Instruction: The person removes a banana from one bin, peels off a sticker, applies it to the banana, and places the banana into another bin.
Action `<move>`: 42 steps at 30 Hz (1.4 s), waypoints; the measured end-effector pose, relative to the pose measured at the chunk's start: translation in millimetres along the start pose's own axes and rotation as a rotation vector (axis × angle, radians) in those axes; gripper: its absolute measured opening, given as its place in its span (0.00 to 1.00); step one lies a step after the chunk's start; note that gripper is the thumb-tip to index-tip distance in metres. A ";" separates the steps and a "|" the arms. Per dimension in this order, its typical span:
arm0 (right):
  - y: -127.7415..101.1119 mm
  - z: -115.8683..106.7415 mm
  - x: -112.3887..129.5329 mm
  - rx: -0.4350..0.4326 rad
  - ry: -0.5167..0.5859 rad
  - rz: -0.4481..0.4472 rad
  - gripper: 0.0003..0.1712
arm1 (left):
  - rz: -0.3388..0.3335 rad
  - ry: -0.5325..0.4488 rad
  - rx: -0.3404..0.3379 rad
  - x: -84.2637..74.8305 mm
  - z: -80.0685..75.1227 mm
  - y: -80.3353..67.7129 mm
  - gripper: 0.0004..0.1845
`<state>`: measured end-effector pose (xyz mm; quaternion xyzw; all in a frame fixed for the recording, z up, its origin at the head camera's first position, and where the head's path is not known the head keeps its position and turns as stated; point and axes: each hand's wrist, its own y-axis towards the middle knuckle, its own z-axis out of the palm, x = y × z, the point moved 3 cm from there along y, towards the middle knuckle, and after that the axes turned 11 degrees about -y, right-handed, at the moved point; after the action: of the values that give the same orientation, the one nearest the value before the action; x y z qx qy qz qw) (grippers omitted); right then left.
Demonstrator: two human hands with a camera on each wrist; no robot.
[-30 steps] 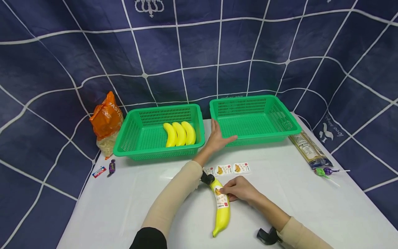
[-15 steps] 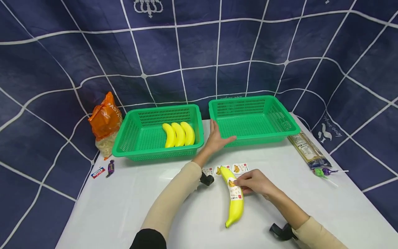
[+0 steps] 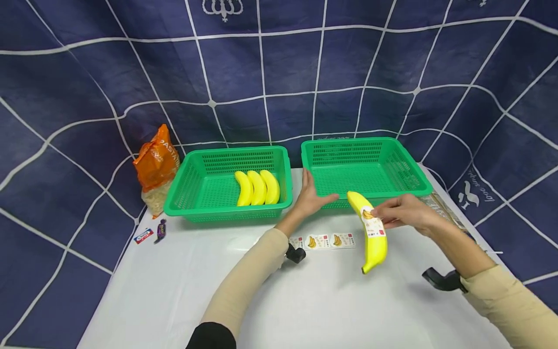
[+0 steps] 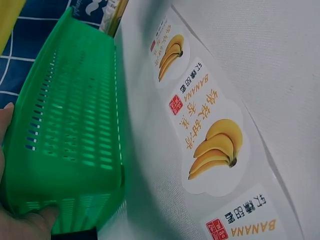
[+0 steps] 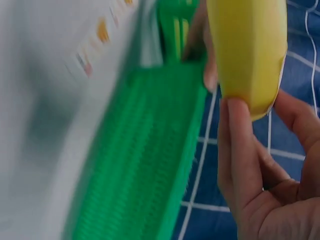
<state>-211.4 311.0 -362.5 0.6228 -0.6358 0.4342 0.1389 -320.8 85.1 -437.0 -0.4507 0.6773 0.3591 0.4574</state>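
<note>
Nearest, the right hand (image 3: 405,212) pinches a labelled banana (image 3: 371,231) between thumb and fingers, holding it above the white table (image 3: 174,300) just in front of the right green basket (image 3: 410,169), which holds nothing. Beside it on the table lies a strip of banana stickers (image 3: 324,241); the left wrist view reads "BANANA" on them. The left hand (image 3: 310,198), fingers spread, rests against that basket's near left corner. Farther left, the left green basket (image 3: 192,189) holds three bananas (image 3: 257,187) side by side. Beyond stands an orange pasta bag (image 3: 156,167).
</note>
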 end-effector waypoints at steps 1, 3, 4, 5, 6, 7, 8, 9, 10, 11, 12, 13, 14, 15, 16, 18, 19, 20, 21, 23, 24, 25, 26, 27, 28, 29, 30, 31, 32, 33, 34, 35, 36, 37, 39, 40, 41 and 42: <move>2.9 -9.2 1.9 0.006 -0.001 0.005 0.33 | -0.001 0.003 0.000 0.1 0.3 0.5 0.65; 8.6 -26.8 5.2 0.026 0.014 0.016 0.34 | -0.007 0.006 0.004 0.5 0.7 1.2 0.65; 11.4 -35.4 7.0 0.038 0.022 0.023 0.34 | -0.010 0.003 0.008 0.6 1.0 1.2 0.65; 14.2 -43.5 8.7 0.048 0.029 0.025 0.31 | -0.015 0.003 0.010 0.8 1.4 1.1 0.65; 17.3 -51.5 10.1 0.061 0.042 0.031 0.28 | -0.017 0.001 0.013 0.9 1.9 1.0 0.65; 20.6 -59.3 10.9 0.071 0.049 0.038 0.24 | -0.018 -0.001 0.014 1.0 2.4 0.8 0.65; 23.8 -66.9 11.8 0.083 0.053 0.042 0.20 | -0.018 -0.003 0.014 1.0 2.8 0.3 0.65; 27.3 -74.1 12.6 0.095 0.049 0.045 0.16 | -0.017 -0.005 0.012 1.1 3.4 -0.2 0.65; 30.9 -81.2 13.1 0.105 0.045 0.051 0.13 | -0.015 -0.007 0.009 1.2 3.7 -1.0 0.65; 34.4 -87.7 13.6 0.112 0.042 0.055 0.11 | -0.016 -0.007 0.009 1.4 4.0 -1.9 0.65; 38.2 -93.8 13.9 0.121 0.046 0.066 0.10 | -0.015 -0.009 0.008 1.7 4.4 -2.9 0.65; 41.9 -99.6 14.5 0.128 0.040 0.071 0.09 | -0.016 -0.010 0.008 2.1 4.7 -3.9 0.65; 45.6 -105.2 15.0 0.134 0.038 0.076 0.09 | -0.017 -0.006 0.008 2.5 4.8 -4.8 0.65; 49.7 -110.6 15.5 0.141 0.035 0.082 0.08 | -0.016 -0.005 0.008 2.7 4.9 -5.5 0.65; 53.8 -116.1 16.1 0.142 0.033 0.092 0.08 | -0.016 -0.001 0.008 3.1 4.8 -6.3 0.65; 62.2 -126.4 17.5 0.144 0.035 0.109 0.09 | -0.013 0.004 0.007 3.5 4.6 -7.1 0.65; 66.4 -131.4 18.0 0.144 0.030 0.117 0.10 | -0.012 0.005 0.005 3.5 4.5 -7.3 0.65; 70.6 -136.1 18.3 0.142 0.031 0.125 0.10 | -0.011 0.008 0.003 3.4 4.4 -7.2 0.65; 75.1 -140.5 18.5 0.141 0.027 0.133 0.11 | -0.007 0.007 0.003 3.3 4.2 -7.3 0.65; 83.5 -148.1 18.0 0.136 0.020 0.157 0.10 | -0.004 0.006 0.003 3.1 3.8 -7.4 0.64; 87.8 -151.1 16.9 0.133 0.015 0.169 0.09 | -0.004 0.007 0.004 3.2 3.6 -7.7 0.64; 92.1 -153.7 15.5 0.129 0.014 0.182 0.09 | -0.005 0.006 0.004 3.4 3.5 -8.0 0.64; 96.2 -155.6 13.8 0.127 0.014 0.195 0.08 | -0.005 0.006 0.006 3.8 3.5 -8.1 0.64; 100.1 -157.2 11.6 0.124 0.011 0.210 0.08 | -0.005 0.008 0.009 4.2 3.4 -8.6 0.65; 103.9 -158.4 9.2 0.120 0.007 0.225 0.08 | -0.006 0.008 0.012 4.8 3.6 -8.7 0.65; 107.8 -159.3 6.7 0.116 0.002 0.233 0.08 | -0.005 0.011 0.014 5.4 3.8 -8.8 0.65; 111.5 -160.1 4.1 0.109 -0.004 0.241 0.08 | -0.002 0.015 0.015 5.8 4.0 -8.7 0.65; 115.3 -160.6 1.6 0.103 -0.013 0.247 0.08 | 0.001 0.015 0.017 6.0 4.1 -8.4 0.64; 118.9 -160.8 -0.6 0.096 -0.019 0.248 0.08 | 0.006 0.017 0.015 5.9 4.1 -8.1 0.64; 122.9 -161.2 -3.0 0.088 -0.030 0.249 0.09 | 0.010 0.019 0.013 5.7 4.0 -7.7 0.64; 126.4 -161.6 -4.8 0.072 -0.027 0.248 0.09 | 0.013 0.017 0.012 5.6 3.8 -7.2 0.64; 129.8 -161.9 -6.3 0.047 -0.014 0.246 0.09 | 0.014 0.015 0.010 5.2 3.5 -6.8 0.64; 133.0 -161.9 -7.5 0.027 -0.008 0.246 0.10 | 0.013 0.014 0.008 4.9 3.0 -6.4 0.64; 135.9 -161.5 -8.3 0.019 -0.003 0.252 0.12 | 0.011 0.011 0.005 4.7 2.5 -5.9 0.64; 141.0 -160.3 -9.2 0.010 -0.022 0.267 0.14 | 0.006 0.008 0.002 4.7 1.3 -4.9 0.64; 143.1 -159.2 -8.6 0.008 -0.027 0.275 0.15 | 0.003 0.007 0.000 4.6 0.7 -4.4 0.64; 145.4 -157.8 -8.0 0.016 -0.047 0.283 0.15 | 0.003 0.005 -0.002 4.5 0.0 -3.8 0.64; 147.8 -156.2 -7.0 0.034 -0.073 0.290 0.15 | 0.004 0.005 -0.004 4.6 -0.6 -2.9 0.64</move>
<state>-402.0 406.4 -332.3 0.5422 -0.7163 0.4374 0.0409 -319.0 82.3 -441.3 -0.4513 0.6786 0.3602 0.4539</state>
